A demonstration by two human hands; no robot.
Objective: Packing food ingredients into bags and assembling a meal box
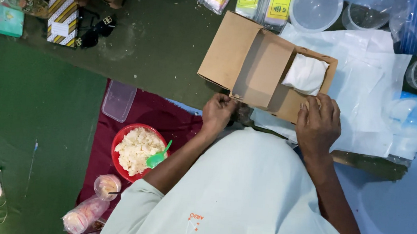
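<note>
Cardboard takeaway box (251,61), brown and open, sits in the upper middle of the frame on the dark green surface (165,40), its lid flap swung out toward the upper left and its tray toward the right. Its long axis runs from upper left down to lower right, tilted against the frame edges. A white paper liner (307,74) fills the right-hand compartment of the tray; the left compartment looks bare.

Both hands meet the box along its near, lower edge. The left hand (217,112) is at the lower left of the tray, fingers curled together at the bottom corner where lid and tray join; whether they pinch the card or merely press it I cannot tell. The right hand (318,123) lies over the lower right corner, fingers spread and draped on the rim just below the liner, thumb hidden. The right hand is the nearer one to the liner; the left is nearer the lid hinge.

Below and left of the left forearm stands a red bowl (118,147) of pale crumbly food with a green spoon (157,158) in it, well apart from the box. White plastic sheets (367,89) lie under the box's right side.
</note>
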